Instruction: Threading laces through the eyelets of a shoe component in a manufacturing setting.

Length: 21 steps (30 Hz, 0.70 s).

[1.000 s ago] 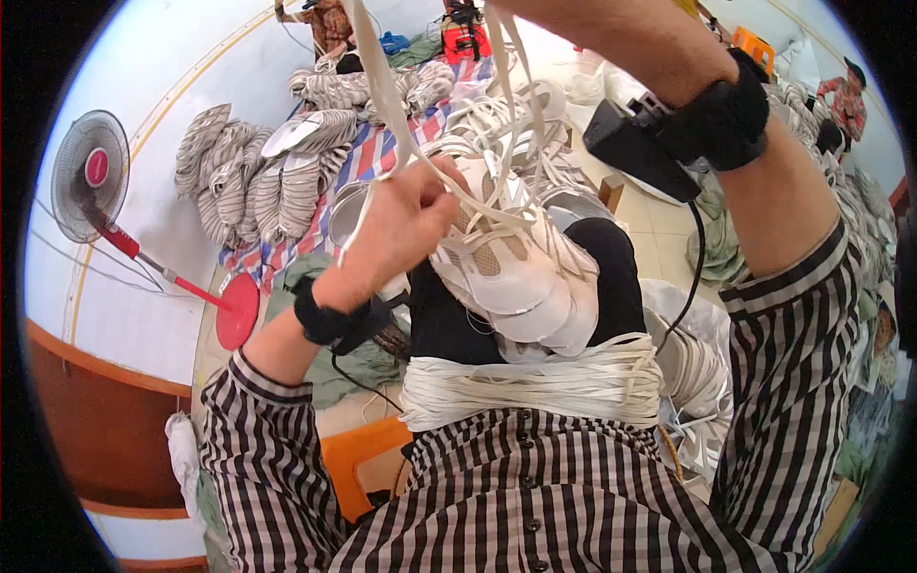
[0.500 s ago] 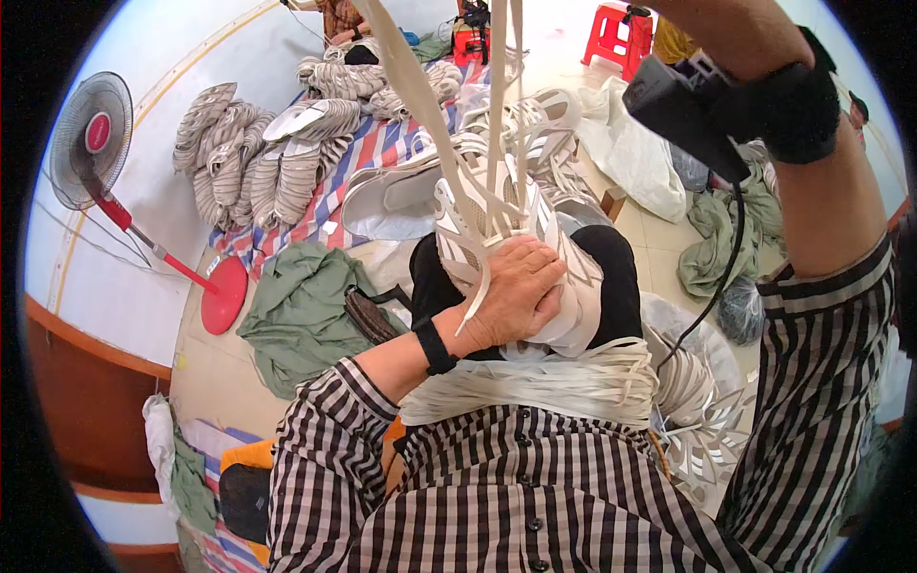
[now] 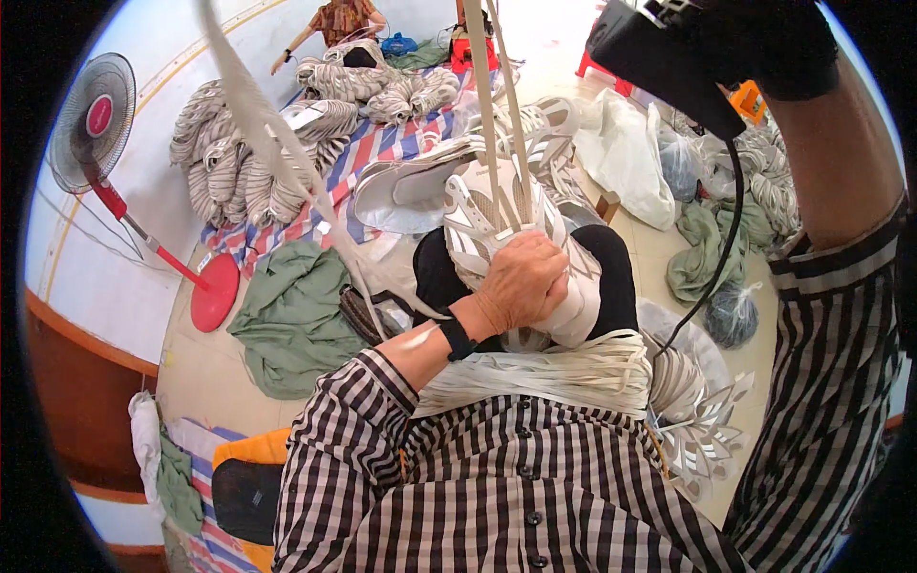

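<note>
Broadly, pale tiled floor (image 3: 234, 401) is spreading beneath a seated person, and a white wall (image 3: 105, 291) is bounding the left. A red, white and blue striped sheet (image 3: 358, 158) is lying ahead, carrying piled bundles of shoe parts (image 3: 229, 158); a co-worker (image 3: 349, 21) is sitting beyond them at the top edge. Near the wall, a standing fan (image 3: 95, 119) is leaning in view, its red base resting on the floor. A crumpled green cloth (image 3: 296, 325) is filling the floor left of the knees; a white sack (image 3: 630, 158) is slumping ahead on the right, with a strip of tile showing between it and the right knee (image 3: 616, 277). Across the lap, a thick bundle of white laces (image 3: 549, 377) is lying. Just beyond it, a white-and-beige shoe upper (image 3: 585, 301) is sitting between the knees. The left hand (image 3: 523, 279) is curling closed over its middle, holding it. Two taut laces (image 3: 485, 110) are running from beside that hand past the top edge; a looser white strip (image 3: 272, 124) is sweeping down on the left. The right forearm (image 3: 841, 153), wearing a black device (image 3: 659, 76), is leading beyond the top edge, so the right hand's state cannot be told.
</note>
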Each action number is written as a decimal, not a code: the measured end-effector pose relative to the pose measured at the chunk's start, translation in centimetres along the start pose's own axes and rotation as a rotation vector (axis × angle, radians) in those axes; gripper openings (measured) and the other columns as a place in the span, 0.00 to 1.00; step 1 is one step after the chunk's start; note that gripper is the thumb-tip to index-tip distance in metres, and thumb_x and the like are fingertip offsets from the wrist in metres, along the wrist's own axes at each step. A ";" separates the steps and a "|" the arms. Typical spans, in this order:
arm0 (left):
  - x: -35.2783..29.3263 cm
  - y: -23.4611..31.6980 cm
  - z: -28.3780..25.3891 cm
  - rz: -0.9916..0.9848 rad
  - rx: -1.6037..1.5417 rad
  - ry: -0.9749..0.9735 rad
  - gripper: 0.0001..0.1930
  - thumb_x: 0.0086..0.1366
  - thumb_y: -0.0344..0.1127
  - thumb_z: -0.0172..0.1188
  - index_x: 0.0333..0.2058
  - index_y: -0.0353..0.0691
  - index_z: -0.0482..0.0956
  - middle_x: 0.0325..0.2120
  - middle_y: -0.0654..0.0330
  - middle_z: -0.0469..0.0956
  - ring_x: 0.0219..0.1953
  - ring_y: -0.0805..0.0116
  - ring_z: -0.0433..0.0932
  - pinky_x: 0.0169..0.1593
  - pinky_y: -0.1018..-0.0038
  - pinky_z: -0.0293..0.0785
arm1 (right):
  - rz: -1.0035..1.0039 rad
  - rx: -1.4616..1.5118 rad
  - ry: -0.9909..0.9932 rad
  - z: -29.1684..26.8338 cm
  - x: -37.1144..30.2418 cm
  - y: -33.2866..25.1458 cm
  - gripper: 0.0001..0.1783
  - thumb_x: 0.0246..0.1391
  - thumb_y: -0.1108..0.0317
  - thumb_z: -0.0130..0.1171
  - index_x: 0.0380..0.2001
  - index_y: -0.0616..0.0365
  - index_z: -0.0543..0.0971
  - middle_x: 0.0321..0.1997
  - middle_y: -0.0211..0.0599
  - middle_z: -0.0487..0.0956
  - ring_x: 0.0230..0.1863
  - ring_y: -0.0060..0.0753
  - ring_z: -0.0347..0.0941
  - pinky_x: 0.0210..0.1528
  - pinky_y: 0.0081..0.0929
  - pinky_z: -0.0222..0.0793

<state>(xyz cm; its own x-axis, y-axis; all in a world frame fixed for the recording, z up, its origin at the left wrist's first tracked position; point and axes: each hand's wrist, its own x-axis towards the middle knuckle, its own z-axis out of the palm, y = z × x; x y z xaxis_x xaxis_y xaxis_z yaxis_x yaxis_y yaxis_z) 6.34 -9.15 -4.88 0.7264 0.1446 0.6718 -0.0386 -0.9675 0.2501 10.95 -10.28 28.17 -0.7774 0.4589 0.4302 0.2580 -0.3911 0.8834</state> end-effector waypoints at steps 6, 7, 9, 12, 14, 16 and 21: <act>-0.1 0.4 -1.5 -0.114 -0.315 0.125 0.04 0.56 0.27 0.52 0.30 0.34 0.75 0.29 0.55 0.77 0.32 0.61 0.76 0.45 0.71 0.71 | 0.151 -0.041 -0.053 2.2 1.4 -0.7 0.05 0.52 0.70 0.59 0.25 0.55 0.81 0.25 0.25 0.78 0.28 0.19 0.73 0.31 0.20 0.69; -0.5 0.6 -2.1 -0.251 -0.513 0.205 0.04 0.59 0.27 0.52 0.30 0.34 0.75 0.29 0.58 0.78 0.31 0.66 0.76 0.42 0.73 0.72 | 0.135 0.159 -0.095 2.8 1.1 -0.7 0.06 0.53 0.70 0.59 0.23 0.55 0.80 0.24 0.24 0.77 0.29 0.18 0.73 0.31 0.19 0.68; -1.6 0.5 -4.4 -0.428 -0.590 0.245 0.06 0.62 0.28 0.51 0.31 0.34 0.75 0.30 0.60 0.78 0.30 0.70 0.75 0.39 0.75 0.72 | 0.201 0.747 -0.156 3.6 0.1 -0.5 0.08 0.56 0.67 0.56 0.23 0.56 0.77 0.23 0.23 0.74 0.26 0.21 0.71 0.28 0.20 0.64; -2.4 -1.0 -7.4 -0.671 -0.758 0.456 0.06 0.62 0.30 0.53 0.33 0.33 0.76 0.29 0.63 0.77 0.27 0.80 0.74 0.32 0.81 0.71 | 0.265 1.392 0.063 4.8 -0.3 -1.4 0.07 0.57 0.67 0.53 0.28 0.57 0.75 0.23 0.24 0.71 0.23 0.20 0.67 0.26 0.19 0.63; -1.9 -3.4 -9.2 -0.657 -0.717 0.373 0.07 0.62 0.31 0.54 0.35 0.33 0.76 0.29 0.63 0.78 0.26 0.79 0.74 0.31 0.81 0.71 | 0.298 2.025 0.318 5.5 -0.2 -2.0 0.07 0.59 0.67 0.51 0.32 0.59 0.72 0.23 0.26 0.69 0.21 0.20 0.63 0.24 0.19 0.62; 0.1 -5.4 -9.3 -0.660 -0.707 0.267 0.08 0.62 0.31 0.55 0.36 0.33 0.76 0.30 0.62 0.78 0.25 0.78 0.74 0.30 0.81 0.71 | 0.336 2.348 0.430 6.8 -1.6 -2.7 0.07 0.60 0.67 0.50 0.34 0.60 0.71 0.23 0.26 0.68 0.19 0.20 0.61 0.22 0.19 0.61; 7.0 -3.9 -10.8 -0.472 -0.662 -0.283 0.07 0.61 0.31 0.57 0.32 0.32 0.78 0.29 0.61 0.79 0.22 0.79 0.74 0.20 0.80 0.70 | 0.552 2.400 0.323 6.5 -3.0 0.9 0.07 0.61 0.68 0.49 0.33 0.60 0.71 0.23 0.26 0.68 0.19 0.19 0.61 0.22 0.19 0.61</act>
<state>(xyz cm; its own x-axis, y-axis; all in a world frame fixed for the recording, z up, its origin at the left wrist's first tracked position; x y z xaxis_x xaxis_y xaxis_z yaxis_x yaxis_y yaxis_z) 4.19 -2.15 6.38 0.9076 0.3590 0.2178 -0.0173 -0.4863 0.8736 17.23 -6.76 28.88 -0.4170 0.5067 0.7546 0.1028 0.8512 -0.5147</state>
